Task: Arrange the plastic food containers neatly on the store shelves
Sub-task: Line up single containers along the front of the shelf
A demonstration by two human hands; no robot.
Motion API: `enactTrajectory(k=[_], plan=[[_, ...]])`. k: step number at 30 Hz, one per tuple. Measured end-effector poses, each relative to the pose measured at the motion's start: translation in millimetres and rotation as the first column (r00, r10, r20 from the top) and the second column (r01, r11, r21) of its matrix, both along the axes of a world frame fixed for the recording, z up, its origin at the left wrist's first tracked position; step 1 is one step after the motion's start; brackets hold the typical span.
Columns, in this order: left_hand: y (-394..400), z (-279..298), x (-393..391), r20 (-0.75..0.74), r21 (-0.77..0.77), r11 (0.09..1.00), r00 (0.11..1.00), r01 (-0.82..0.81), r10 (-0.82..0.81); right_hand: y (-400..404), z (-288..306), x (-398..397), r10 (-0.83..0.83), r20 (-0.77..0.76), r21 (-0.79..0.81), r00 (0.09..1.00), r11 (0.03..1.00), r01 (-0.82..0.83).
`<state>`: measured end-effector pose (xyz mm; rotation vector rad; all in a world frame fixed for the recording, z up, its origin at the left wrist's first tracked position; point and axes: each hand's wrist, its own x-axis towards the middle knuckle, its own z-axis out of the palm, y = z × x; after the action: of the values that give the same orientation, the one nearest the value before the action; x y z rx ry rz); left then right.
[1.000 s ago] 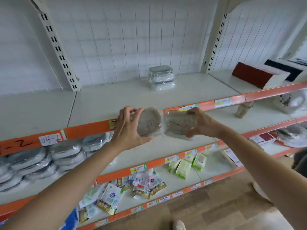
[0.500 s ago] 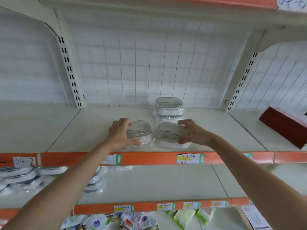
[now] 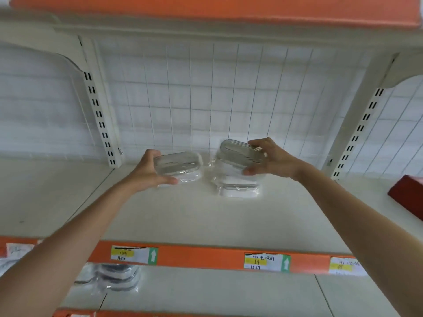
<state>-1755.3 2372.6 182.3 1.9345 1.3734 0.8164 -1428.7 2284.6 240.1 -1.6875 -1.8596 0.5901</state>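
Note:
My left hand [image 3: 148, 172] grips a clear plastic food container with a grey lid [image 3: 177, 164], held low at the back of the white shelf [image 3: 194, 216]. To its right my right hand [image 3: 272, 160] grips a second container of the same kind [image 3: 240, 153], tilted, on top of the wrapped stack of containers [image 3: 238, 187] that stands near the back grid wall. Whether the left container rests on the shelf I cannot tell.
An orange price rail [image 3: 206, 257] with paper labels runs along the shelf's front edge. A dark red box [image 3: 407, 193] lies at the right. Wrapped containers [image 3: 114, 277] lie on the shelf below. White slotted uprights [image 3: 100, 120] flank the bay, with another shelf overhead.
Both hands carried their containers from the shelf's front to its back. The right one rose onto the stack; the left one went beside it. The camera tilted up.

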Motion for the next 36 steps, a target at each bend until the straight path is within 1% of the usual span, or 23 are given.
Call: enactTrajectory(k=[3,6,8,9,11,14,15,16,19,20,22,24,28,31,33,35,36], plan=[[14,3,10,0.065,-0.028,0.999,0.997,-0.036,0.038,25,4,8,-0.073,0.035,-0.009,0.997,0.997,0.073],[24,11,20,0.14,-0.018,0.997,0.988,-0.068,0.07,44,1,10,-0.084,0.057,-0.012,0.995,0.996,0.085],[28,17,25,0.187,-0.011,0.997,0.98,-0.071,0.072,52,-6,11,-0.059,0.096,-0.073,0.994,0.995,0.067],[30,21,27,0.196,0.003,0.998,0.978,-0.069,0.067,54,-10,13,-0.043,0.086,-0.118,0.995,0.992,0.053],[33,30,35,0.201,0.044,0.998,0.979,-0.055,0.045,55,-14,16,-0.029,0.055,-0.167,0.998,0.985,0.038],[38,45,63,0.207,0.146,0.989,0.977,0.025,-0.055,56,-13,19,-0.022,0.157,-0.153,0.987,0.987,0.046],[39,52,76,0.211,0.172,0.983,0.973,0.059,-0.096,55,-13,20,-0.022,0.16,-0.147,0.987,0.988,0.046],[40,57,89,0.21,0.189,0.977,0.968,0.095,-0.135,53,-11,21,-0.029,0.118,-0.144,0.993,0.989,0.046],[39,64,126,0.163,0.195,0.96,0.958,0.202,-0.235,44,1,27,-0.079,-0.152,-0.123,0.985,0.991,0.06],[38,62,136,0.133,0.181,0.956,0.957,0.232,-0.257,41,3,29,-0.08,-0.204,-0.108,0.976,0.992,0.058],[37,52,149,0.063,0.119,0.952,0.955,0.282,-0.291,37,3,31,-0.088,-0.215,-0.084,0.973,0.994,0.071],[38,44,152,0.049,0.061,0.951,0.951,0.304,-0.307,35,-3,29,-0.114,-0.184,-0.061,0.976,0.993,0.104],[41,37,143,0.135,0.039,0.935,0.926,0.351,-0.353,35,-16,26,-0.147,-0.213,0.042,0.966,0.986,0.159],[37,27,133,0.21,-0.078,0.941,0.928,0.329,-0.307,34,-17,27,-0.143,-0.275,0.039,0.951,0.986,0.159],[32,17,131,0.276,-0.142,0.918,0.906,0.369,-0.321,32,-22,26,-0.118,-0.28,0.038,0.953,0.99,0.133],[25,9,135,0.294,-0.136,0.906,0.889,0.402,-0.35,32,-27,24,-0.108,-0.285,0.039,0.952,0.991,0.125],[21,4,138,0.274,-0.096,0.923,0.901,0.373,-0.336,32,-29,24,-0.121,-0.293,0.047,0.949,0.989,0.141]])
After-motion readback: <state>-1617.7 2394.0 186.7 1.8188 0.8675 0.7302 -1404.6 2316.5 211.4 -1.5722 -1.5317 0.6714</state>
